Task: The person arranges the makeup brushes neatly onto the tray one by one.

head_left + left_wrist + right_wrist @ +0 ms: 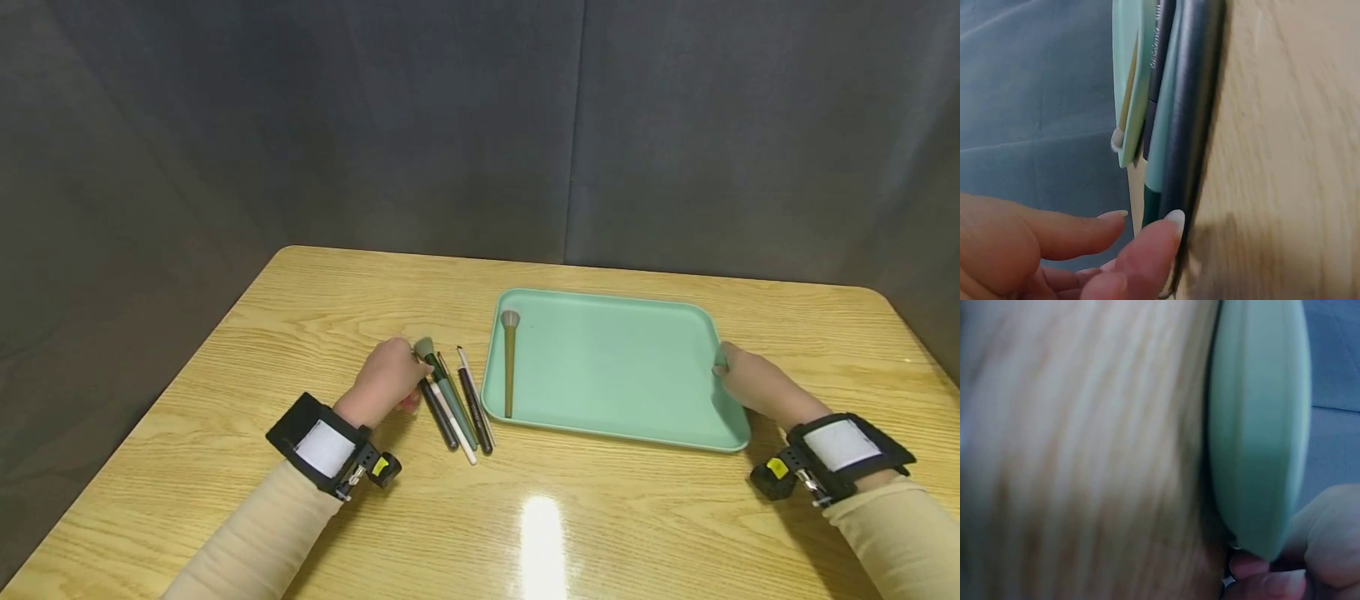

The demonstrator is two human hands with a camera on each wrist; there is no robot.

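Observation:
A mint green tray lies on the wooden table, right of centre. One olive-handled brush with grey bristles lies inside it along the left wall. Several thin makeup brushes lie side by side on the table just left of the tray. My left hand is curled over their upper ends, and its fingertips pinch the dark-handled brush, which lies flat on the wood. My right hand grips the tray's right rim, with its fingers under the edge.
A dark grey curtain closes off the back and left of the table. Bare wood runs along the front edge, with a bright light reflection on it. Both wrists wear black camera straps.

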